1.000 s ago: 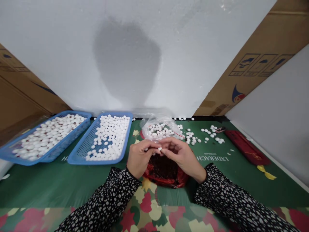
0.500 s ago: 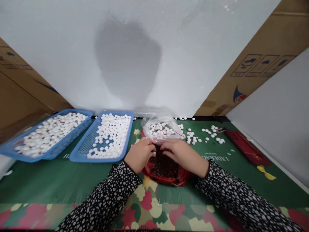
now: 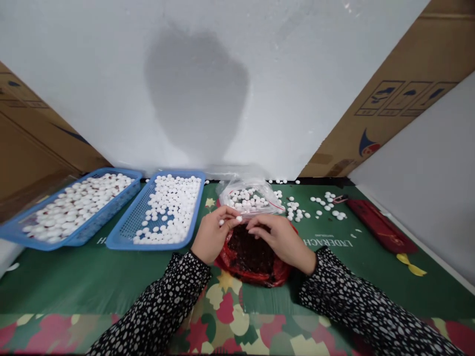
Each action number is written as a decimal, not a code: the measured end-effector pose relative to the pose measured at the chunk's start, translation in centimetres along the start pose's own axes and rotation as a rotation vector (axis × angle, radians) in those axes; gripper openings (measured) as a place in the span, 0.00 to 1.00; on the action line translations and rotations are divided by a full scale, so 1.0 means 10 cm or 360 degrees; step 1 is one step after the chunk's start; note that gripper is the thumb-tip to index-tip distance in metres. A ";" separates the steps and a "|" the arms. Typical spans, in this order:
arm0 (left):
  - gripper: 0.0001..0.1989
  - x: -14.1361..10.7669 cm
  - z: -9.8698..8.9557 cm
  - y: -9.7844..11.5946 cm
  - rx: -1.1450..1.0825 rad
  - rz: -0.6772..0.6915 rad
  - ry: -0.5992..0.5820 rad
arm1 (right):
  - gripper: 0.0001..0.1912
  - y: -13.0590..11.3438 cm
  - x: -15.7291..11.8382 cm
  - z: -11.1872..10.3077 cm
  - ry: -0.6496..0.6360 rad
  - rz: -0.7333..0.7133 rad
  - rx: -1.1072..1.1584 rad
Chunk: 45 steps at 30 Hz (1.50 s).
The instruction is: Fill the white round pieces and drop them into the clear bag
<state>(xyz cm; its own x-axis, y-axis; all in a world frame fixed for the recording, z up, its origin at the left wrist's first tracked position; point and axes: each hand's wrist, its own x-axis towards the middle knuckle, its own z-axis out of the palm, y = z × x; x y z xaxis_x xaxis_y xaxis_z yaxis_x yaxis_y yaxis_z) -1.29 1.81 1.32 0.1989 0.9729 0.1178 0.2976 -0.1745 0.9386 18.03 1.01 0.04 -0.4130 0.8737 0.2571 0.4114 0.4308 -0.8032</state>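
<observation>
The left hand (image 3: 212, 236) holds a small white ball (image 3: 239, 218) between its fingertips, above the rear edge of the open red plastic bag (image 3: 256, 281) of dark filling. The right hand (image 3: 282, 241) is positioned over the same bag, fingers curled and narrowly spaced; whether they grip anything cannot be determined.

My two baskets look like smooth blue plastic (image 3: 124, 232); my bag (image 3: 256, 201) is clear, glossy plastic, and the boxes (image 3: 393, 104) look like matt brown cardboard.
</observation>
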 end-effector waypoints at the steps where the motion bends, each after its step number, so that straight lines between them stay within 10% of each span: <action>1: 0.07 0.00 0.01 -0.01 -0.0091 -0.0024 -0.0017 | 0.05 -0.02 0.00 -0.02 0.0012 0.0060 0.0199; 6: 0.13 -0.01 0.06 -0.04 -0.0613 -0.0240 -0.0111 | 0.04 -0.12 -0.02 -0.02 0.0108 0.0169 0.0847; 27: 0.14 -0.06 0.12 -0.05 -0.0760 -0.0345 -0.0089 | 0.04 -0.11 -0.05 0.09 0.0353 -0.0022 0.0539; 32: 0.14 -0.06 0.11 0.00 -0.0815 -0.0352 -0.0195 | 0.08 -0.14 -0.04 0.06 0.0297 -0.0287 0.0173; 39: 0.06 -0.06 0.11 0.06 -0.1024 -0.0354 -0.0171 | 0.14 0.02 0.09 -0.09 0.0719 -0.0448 -0.0487; 45: 0.14 -0.04 0.12 0.00 -0.1087 -0.0361 -0.0090 | 0.10 0.10 0.08 -0.12 0.0020 -0.0359 -0.0891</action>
<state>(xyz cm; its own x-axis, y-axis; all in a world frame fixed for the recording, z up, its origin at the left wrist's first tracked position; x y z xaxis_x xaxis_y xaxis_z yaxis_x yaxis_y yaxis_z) -0.29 1.28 0.87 0.2549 0.9614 -0.1033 -0.3092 0.1823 0.9334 19.05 2.44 0.09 -0.5319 0.7478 0.3973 0.6813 0.6565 -0.3238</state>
